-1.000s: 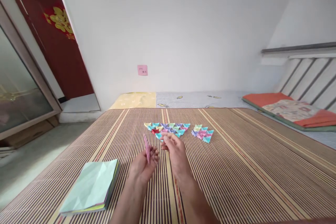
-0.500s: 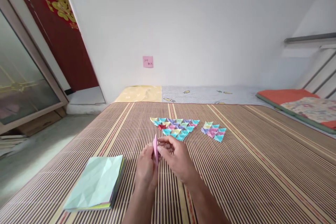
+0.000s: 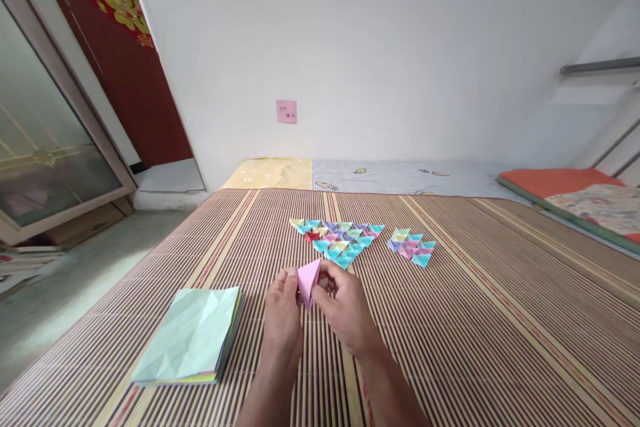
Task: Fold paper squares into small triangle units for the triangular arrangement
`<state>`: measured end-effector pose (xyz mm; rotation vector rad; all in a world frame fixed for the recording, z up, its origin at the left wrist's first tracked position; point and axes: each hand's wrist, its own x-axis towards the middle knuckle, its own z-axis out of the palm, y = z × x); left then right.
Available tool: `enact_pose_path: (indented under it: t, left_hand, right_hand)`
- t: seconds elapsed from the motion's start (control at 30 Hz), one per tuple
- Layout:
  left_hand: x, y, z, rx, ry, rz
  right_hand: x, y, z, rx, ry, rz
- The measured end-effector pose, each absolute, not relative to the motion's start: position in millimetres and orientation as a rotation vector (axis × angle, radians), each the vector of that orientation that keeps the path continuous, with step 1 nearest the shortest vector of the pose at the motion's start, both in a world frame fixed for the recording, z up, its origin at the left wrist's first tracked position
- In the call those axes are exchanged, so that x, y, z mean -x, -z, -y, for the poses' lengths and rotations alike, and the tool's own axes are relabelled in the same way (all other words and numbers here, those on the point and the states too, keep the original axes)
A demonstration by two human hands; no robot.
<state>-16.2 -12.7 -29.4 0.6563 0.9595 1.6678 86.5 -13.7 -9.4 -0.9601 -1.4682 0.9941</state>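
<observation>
Pink folded paper (image 3: 309,282) stood between my two hands, directly ahead of me above the striped mat (image 3: 450,347), and I had it pinched from both sides. Its long axis ran close to upright in my view, a narrow tip pointing down towards my wrists and the highest corner leaning to the right. My left hand (image 3: 283,310) held the left edge, thumb pressed near the upper left corner; my right hand (image 3: 347,307) held the right edge, thumb lower down and fingers curled behind. Neither hand was nearer: both touched it, their fingers drawn in close. My right fingers hid part of that edge, so I could not tell how its layers lay there.

Just beyond my fingertips sat the larger group of small folded pieces (image 3: 339,246), in rows narrowing towards me. The smaller group (image 3: 411,247) lay to its right, apart. Near my left forearm, well clear of the fold, was the paper stack (image 3: 187,333), pale green on top.
</observation>
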Motion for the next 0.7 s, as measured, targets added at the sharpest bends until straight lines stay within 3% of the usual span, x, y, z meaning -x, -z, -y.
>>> enact_pose_path:
  t: [0.53, 0.7]
  left_hand:
    - [10, -10, 47, -1.313, -1.412, -1.071]
    - [12, -9, 46, -1.323, -1.452, -1.114]
  right_hand:
    - [-103, 8, 22, 0.987, -0.52, 1.282]
    - [-101, 7, 28, 0.894, -0.547, 1.322]
